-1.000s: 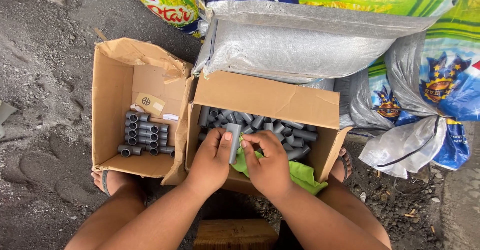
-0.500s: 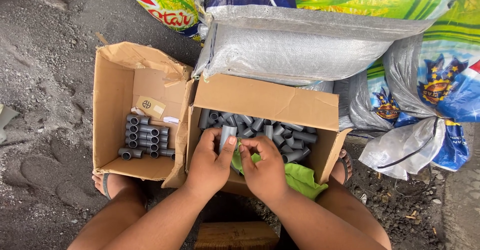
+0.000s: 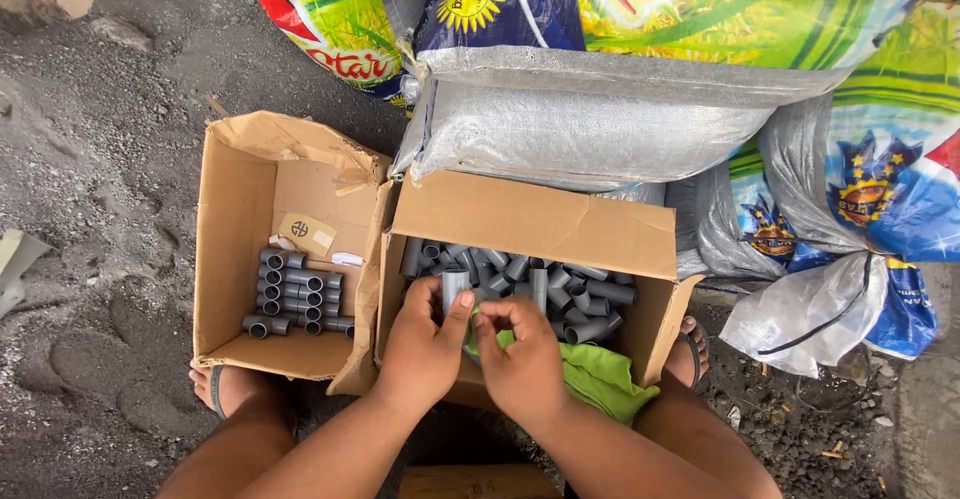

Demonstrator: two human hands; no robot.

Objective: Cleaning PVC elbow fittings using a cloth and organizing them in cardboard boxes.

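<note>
Nearest the camera, the person is crouching over the work, forearms coming in from the bottom edge, a sandalled foot (image 3: 225, 387) showing either side of the boxes. The left hand (image 3: 425, 344) is curling its fingers around a short grey pipe fitting (image 3: 455, 287), thumb pressed up its side, holding it upright just above the near edge of the right-hand cardboard box (image 3: 530, 227). The right hand (image 3: 522, 359) is sitting right beside it, fingers bent and partly closed over a green cloth (image 3: 595, 379) that is draping over that box's near right corner; fingertips are reaching toward the fitting, though whether they touch it I cannot tell.

That fitting is looking like rigid plastic: light, stiff, smooth-walled, so probably a little slick if dusty. It is a plain short tube, so pinching across the barrel, thumb opposite fingers as the left hand is doing, seems the sure grip; nothing fragile about it, by the look.

Moving out, the box behind the hands is holding a loose jumble of grey fittings (image 3: 560, 294), lying every which way across its floor. To the left, touching it, the second cardboard box (image 3: 250, 189) is holding fittings stacked in neat rows (image 3: 295, 294) toward its near right corner, with a small paper tag (image 3: 307, 233) lying behind them.

Farthest off, bulging woven sacks (image 3: 600, 119), silver-grey and brightly printed, are leaning behind the boxes, all on dark gravelly ground (image 3: 100, 159).
</note>
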